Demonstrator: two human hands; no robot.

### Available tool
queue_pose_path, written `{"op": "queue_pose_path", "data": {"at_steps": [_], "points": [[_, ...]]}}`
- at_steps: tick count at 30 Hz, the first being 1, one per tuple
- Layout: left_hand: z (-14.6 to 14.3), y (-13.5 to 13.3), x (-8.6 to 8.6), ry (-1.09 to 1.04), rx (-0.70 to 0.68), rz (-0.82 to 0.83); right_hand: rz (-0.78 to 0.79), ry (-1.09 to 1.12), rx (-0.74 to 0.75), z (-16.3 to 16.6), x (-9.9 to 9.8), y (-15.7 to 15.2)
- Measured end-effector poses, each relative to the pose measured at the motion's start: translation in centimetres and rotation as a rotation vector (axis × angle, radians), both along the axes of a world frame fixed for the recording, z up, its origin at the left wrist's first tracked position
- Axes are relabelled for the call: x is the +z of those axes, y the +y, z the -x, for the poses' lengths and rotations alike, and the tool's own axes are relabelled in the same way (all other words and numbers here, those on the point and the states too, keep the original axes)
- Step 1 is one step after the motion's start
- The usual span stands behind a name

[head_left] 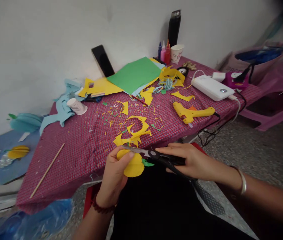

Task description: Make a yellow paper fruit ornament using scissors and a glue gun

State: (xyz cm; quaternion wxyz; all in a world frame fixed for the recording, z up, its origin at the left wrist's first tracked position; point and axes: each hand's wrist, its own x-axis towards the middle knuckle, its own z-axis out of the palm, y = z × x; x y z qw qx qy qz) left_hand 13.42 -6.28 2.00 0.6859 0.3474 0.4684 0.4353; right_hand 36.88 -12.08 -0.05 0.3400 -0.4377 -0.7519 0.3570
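Note:
My left hand (115, 171) pinches a rounded yellow paper cutout (134, 166) between thumb and fingers, above my lap at the table's front edge. A small green paper leaf (148, 163) sticks out at the cutout's right side. In my right hand (190, 160) is a pair of scissors (153, 154) with black handles. The scissor blades lie along the cutout's upper edge, close to my left thumb; how far they are parted is hard to make out. Just beyond them, yellow paper scraps (136, 133) lie on the checked tablecloth (81, 150).
A yellow glue gun (192, 113) and a white power bank (212, 87) with cables sit at the right. Green paper (137, 75), a phone (103, 60), paint bottles (163, 52) and a flask (174, 28) stand farther back. A wooden stick (47, 170) and tipped paper cup (77, 106) are left.

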Motion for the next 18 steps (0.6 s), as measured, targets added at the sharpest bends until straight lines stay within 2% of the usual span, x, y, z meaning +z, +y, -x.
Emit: {"op": "queue_pose_path", "data": {"at_steps": [5,7,12,18], "points": [[1.1,0.3,1.1,0.041,-0.232,0.028,0.409,0.285,0.046,-0.5,0.1,0.7],[1.6,0.5,1.4,0.042,-0.279,0.006,0.498,0.366,0.116,-0.7,0.0,0.8],[2.0,0.6,1.5,0.04,-0.219,-0.033,0.576,0.475,0.258,0.0,-0.7,0.7],[1.8,0.6,0.7,-0.016,-0.029,0.0,0.643,0.558,0.243,1.6,-1.2,0.7]]}}
